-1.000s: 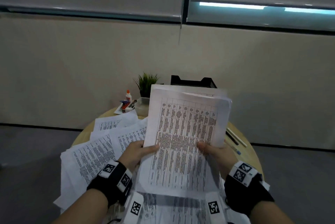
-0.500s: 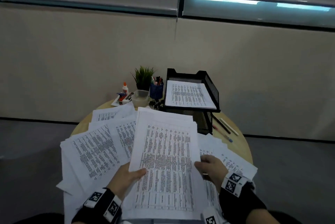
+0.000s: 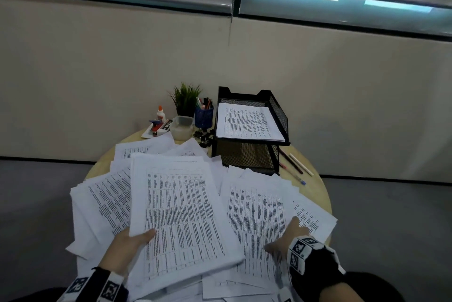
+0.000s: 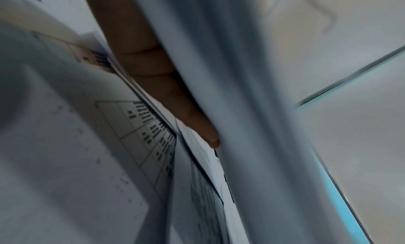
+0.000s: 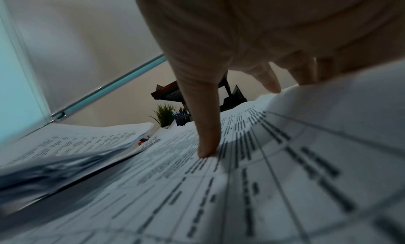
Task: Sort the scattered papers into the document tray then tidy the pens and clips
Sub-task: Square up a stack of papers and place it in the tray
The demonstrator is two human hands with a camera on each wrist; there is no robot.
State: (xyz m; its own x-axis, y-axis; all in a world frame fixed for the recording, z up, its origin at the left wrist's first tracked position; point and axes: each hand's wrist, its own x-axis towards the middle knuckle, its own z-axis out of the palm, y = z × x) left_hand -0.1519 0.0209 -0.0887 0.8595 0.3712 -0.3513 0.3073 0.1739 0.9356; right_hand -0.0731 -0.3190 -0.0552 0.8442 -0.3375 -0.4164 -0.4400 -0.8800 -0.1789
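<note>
Head view: the left hand (image 3: 129,240) grips the near left edge of a thick stack (image 3: 181,208) of printed sheets, thumb on top and fingers underneath, with the stack lying over loose papers (image 3: 105,201) spread across the round counter (image 3: 318,194). In the left wrist view a finger (image 4: 175,98) lies along the stack's underside. The right hand (image 3: 286,238) lies spread on the papers to the right, holding nothing; the right wrist view shows its fingers (image 5: 208,135) straight, tips pressing a printed sheet (image 5: 263,169). At the counter's far side stands a black mesh tray (image 3: 278,115) with sheets already in its top tier. Just left of it are a blue pen cup (image 3: 203,118), black clips (image 3: 204,136), a plastic tub (image 3: 182,126), a small plant (image 3: 186,98) and a glue bottle (image 3: 160,113). Several pens (image 3: 296,163) lie loose on the counter right of the tray.
</note>
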